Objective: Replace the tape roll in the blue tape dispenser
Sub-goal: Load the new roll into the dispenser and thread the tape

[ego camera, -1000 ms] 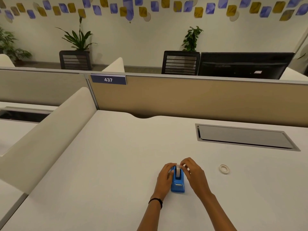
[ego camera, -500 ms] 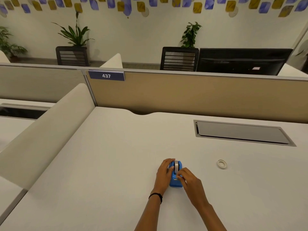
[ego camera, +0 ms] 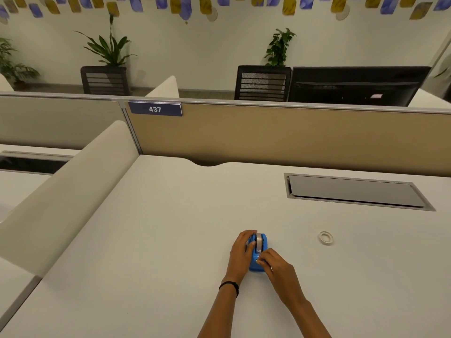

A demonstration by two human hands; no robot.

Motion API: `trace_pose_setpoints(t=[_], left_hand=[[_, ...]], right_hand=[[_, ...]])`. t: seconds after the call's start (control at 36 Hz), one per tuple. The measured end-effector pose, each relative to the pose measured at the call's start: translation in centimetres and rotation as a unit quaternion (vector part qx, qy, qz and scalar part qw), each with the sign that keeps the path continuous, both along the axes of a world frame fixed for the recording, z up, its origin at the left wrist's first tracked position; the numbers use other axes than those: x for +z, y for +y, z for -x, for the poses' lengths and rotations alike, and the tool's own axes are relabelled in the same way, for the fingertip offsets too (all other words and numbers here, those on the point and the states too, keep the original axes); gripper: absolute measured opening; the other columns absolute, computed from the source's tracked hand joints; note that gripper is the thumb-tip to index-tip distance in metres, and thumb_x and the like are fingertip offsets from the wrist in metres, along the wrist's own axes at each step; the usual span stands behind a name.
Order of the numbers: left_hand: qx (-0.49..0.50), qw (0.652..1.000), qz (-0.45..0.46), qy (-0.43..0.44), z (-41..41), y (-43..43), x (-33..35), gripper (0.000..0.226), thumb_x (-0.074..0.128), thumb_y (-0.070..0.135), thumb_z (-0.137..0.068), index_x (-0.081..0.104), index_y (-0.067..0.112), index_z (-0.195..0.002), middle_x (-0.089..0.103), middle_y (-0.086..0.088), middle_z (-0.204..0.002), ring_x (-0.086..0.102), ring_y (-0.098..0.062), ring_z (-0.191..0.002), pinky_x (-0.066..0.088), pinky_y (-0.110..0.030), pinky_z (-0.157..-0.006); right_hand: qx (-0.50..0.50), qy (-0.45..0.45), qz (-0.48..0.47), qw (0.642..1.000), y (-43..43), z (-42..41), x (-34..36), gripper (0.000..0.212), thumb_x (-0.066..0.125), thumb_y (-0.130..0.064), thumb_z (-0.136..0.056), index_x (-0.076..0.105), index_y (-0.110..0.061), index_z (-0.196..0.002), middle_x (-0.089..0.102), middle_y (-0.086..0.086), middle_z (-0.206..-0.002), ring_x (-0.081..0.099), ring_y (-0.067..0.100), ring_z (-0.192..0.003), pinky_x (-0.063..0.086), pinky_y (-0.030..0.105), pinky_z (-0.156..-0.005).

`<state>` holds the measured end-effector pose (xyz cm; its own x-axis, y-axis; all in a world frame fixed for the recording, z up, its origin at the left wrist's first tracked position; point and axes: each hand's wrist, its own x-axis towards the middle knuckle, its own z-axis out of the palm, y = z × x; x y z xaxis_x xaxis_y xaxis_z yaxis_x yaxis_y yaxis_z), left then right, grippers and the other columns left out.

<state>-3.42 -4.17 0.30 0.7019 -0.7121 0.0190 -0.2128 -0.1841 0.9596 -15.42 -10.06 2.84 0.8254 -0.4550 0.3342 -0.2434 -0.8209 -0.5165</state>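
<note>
dispenser [ego camera: 258, 254] between 2 hands | left hand [ego camera: 240, 253] grips side (right hand [ego camera: 277, 265] pinches front)

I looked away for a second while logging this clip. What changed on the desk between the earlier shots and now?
The right hand moved from the far, roll end of the blue tape dispenser back to its near end, fingertips pinching there; whether they hold tape is too small to tell. The left hand stayed against the dispenser's left side. The dispenser and the loose tape ring on the desk kept their places.
</note>
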Motion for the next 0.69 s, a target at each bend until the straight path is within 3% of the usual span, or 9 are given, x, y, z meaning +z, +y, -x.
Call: trace_pose_setpoints(t=[0.17, 0.31, 0.42, 0.47, 0.53, 0.56, 0.61, 0.69], left_hand=[[0.0, 1.0, 0.0, -0.002, 0.0, 0.0, -0.1, 0.029, 0.045, 0.011, -0.096, 0.052, 0.017, -0.123, 0.053, 0.008, -0.122, 0.051, -0.007, -0.113, 0.038, -0.001, -0.092], [-0.002, 1.0, 0.002, -0.004, 0.0, 0.0, -0.2, 0.029, 0.045, 0.012, -0.096, 0.052, 0.017, -0.124, 0.053, 0.006, -0.124, 0.051, -0.01, -0.115, 0.038, -0.016, -0.101], [-0.003, 1.0, 0.002, -0.004, 0.0, 0.0, -0.3, 0.029, 0.045, 0.011, -0.096, 0.052, 0.018, -0.123, 0.053, 0.006, -0.124, 0.051, -0.009, -0.114, 0.039, -0.013, -0.099], [-0.004, 1.0, 0.001, -0.005, -0.1, 0.0, -0.3, 0.029, 0.044, 0.01, -0.096, 0.052, 0.02, -0.122, 0.053, 0.007, -0.123, 0.052, -0.007, -0.113, 0.039, -0.004, -0.093], [-0.007, 1.0, -0.002, -0.005, -0.1, 0.0, -0.3, 0.029, 0.045, 0.01, -0.096, 0.052, 0.018, -0.122, 0.054, 0.006, -0.123, 0.052, -0.008, -0.113, 0.039, -0.003, -0.092], [-0.008, 1.0, -0.004, -0.004, -0.2, 0.1, -0.2, 0.029, 0.045, 0.011, -0.096, 0.053, 0.017, -0.123, 0.055, 0.003, -0.125, 0.052, -0.009, -0.114, 0.039, -0.005, -0.094], [-0.011, 1.0, -0.006, -0.004, -0.2, 0.1, -0.2, 0.029, 0.045, 0.01, -0.096, 0.053, 0.016, -0.123, 0.055, 0.001, -0.126, 0.052, -0.01, -0.115, 0.039, -0.011, -0.098], [-0.013, 1.0, -0.011, -0.01, -0.2, 0.1, 0.0, 0.029, 0.045, 0.011, -0.096, 0.052, 0.018, -0.123, 0.054, 0.003, -0.125, 0.051, -0.009, -0.114, 0.038, -0.007, -0.095]], right_hand=[[0.017, 0.003, 0.022, 1.0, -0.1, 0.1, 0.3, 0.069, 0.019, -0.052, -0.092, 0.068, -0.004, -0.087, 0.073, 0.007, -0.077, 0.069, 0.011, -0.062, 0.054, 0.015, -0.063], [0.03, 0.014, 0.031, 0.999, -0.3, 0.2, 0.4, 0.064, 0.024, -0.05, -0.092, 0.068, -0.004, -0.087, 0.074, 0.008, -0.077, 0.07, 0.013, -0.062, 0.056, 0.017, -0.063], [0.035, 0.017, 0.028, 0.999, -0.4, 0.2, 0.3, 0.066, 0.02, -0.052, -0.092, 0.069, -0.008, -0.088, 0.074, 0.005, -0.077, 0.069, 0.009, -0.063, 0.053, 0.013, -0.065], [0.036, 0.026, 0.009, 0.999, -0.6, 0.2, 0.2, 0.051, 0.031, -0.046, -0.092, 0.067, -0.01, -0.09, 0.073, 0.004, -0.078, 0.068, 0.008, -0.063, 0.053, 0.011, -0.066], [0.039, 0.04, -0.002, 0.998, -0.6, 0.1, 0.3, 0.018, 0.06, -0.029, -0.084, 0.066, -0.012, -0.089, 0.073, 0.003, -0.078, 0.068, 0.008, -0.062, 0.052, 0.01, -0.064], [0.037, 0.049, -0.013, 0.998, -0.6, 0.1, 0.4, 0.017, 0.065, -0.026, -0.079, 0.066, -0.012, -0.089, 0.073, 0.004, -0.078, 0.068, 0.008, -0.063, 0.052, 0.01, -0.065], [0.05, 0.073, -0.039, 0.995, -0.7, 0.2, 0.4, 0.025, 0.056, -0.031, -0.082, 0.066, -0.01, -0.09, 0.073, 0.006, -0.081, 0.068, 0.01, -0.066, 0.052, 0.011, -0.067], [0.04, 0.093, -0.072, 0.992, -0.5, 0.2, 1.0, 0.028, 0.056, -0.028, -0.086, 0.064, -0.006, -0.1, 0.071, 0.012, -0.096, 0.068, 0.017, -0.08, 0.049, 0.013, -0.077]])
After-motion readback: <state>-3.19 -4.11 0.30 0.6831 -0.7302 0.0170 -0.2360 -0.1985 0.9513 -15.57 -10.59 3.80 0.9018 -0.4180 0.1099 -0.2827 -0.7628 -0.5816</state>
